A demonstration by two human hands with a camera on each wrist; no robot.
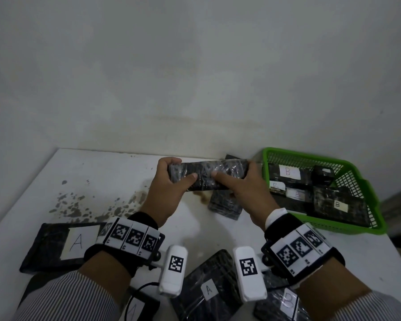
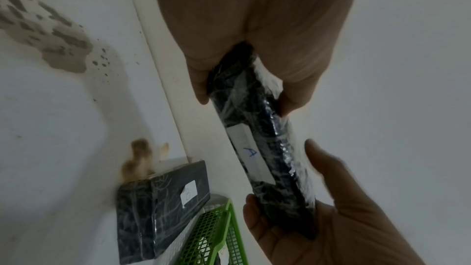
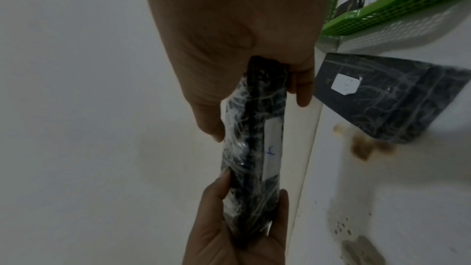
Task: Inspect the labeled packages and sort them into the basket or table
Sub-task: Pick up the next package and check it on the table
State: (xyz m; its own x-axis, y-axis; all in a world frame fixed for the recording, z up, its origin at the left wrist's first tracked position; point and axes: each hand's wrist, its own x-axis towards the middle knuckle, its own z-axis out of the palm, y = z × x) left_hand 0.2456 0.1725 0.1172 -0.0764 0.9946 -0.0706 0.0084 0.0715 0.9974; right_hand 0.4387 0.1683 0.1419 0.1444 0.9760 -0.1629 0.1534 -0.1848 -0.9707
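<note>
Two hands hold one black wrapped package (image 1: pixel 207 176) above the worktop (image 1: pixel 107 172): the left hand (image 1: pixel 169 186) curls round its left end, the right hand (image 1: pixel 243 188) grips its right end, thumbs on the near face; its white label (image 2: pixel 251 155), marked A, shows in the wrist views. Under it a B-labelled package (image 2: pixel 163 207) lies beside the green basket (image 1: pixel 354 179), which holds more B packages; A-labelled packages (image 1: pixel 58 246) lie nearer the person.
</note>
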